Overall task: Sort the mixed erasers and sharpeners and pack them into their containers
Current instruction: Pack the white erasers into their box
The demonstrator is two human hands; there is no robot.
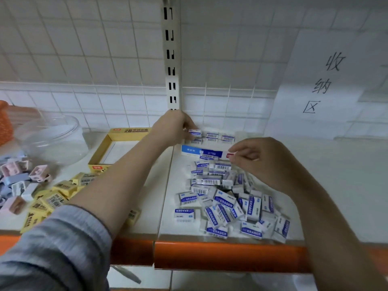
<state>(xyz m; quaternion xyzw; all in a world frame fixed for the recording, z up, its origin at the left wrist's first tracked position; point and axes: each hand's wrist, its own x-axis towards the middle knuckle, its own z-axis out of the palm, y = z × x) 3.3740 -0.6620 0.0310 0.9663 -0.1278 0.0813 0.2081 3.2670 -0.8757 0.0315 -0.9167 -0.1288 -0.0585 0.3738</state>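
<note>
1. Far left on the shelf [336, 185]: an orange mesh item [5, 122], partly cut off, and a clear plastic tub [52, 137], lying tilted.
2. Below the tub: loose sharpeners [21, 179] in pink, blue and white, heaped at the shelf's left edge.
3. Just right of them: yellow 2B erasers [56, 194] in a pile, some hidden under my left forearm.
4. Behind that pile: the yellow 2B box [117, 141], open, nothing visible inside it.
5. My left hand [176, 127] reaches across to the back of the shelf, fingers curled round a white-and-blue eraser [195, 132] at the left end of the row in the blue-and-white box [201, 151].
6. The row of erasers [218, 137] stands in that box against the tiled wall, barcodes facing me.
7. In front of the box: the big heap of white-and-blue erasers [228, 202], spreading toward the orange shelf edge [210, 255].
8. My right hand [258, 158] hovers over the heap's back end, thumb and forefinger pinched together beside the box's right end; I cannot tell what they pinch.
9. Right wall: paper sign [323, 85] with handwritten characters.
</note>
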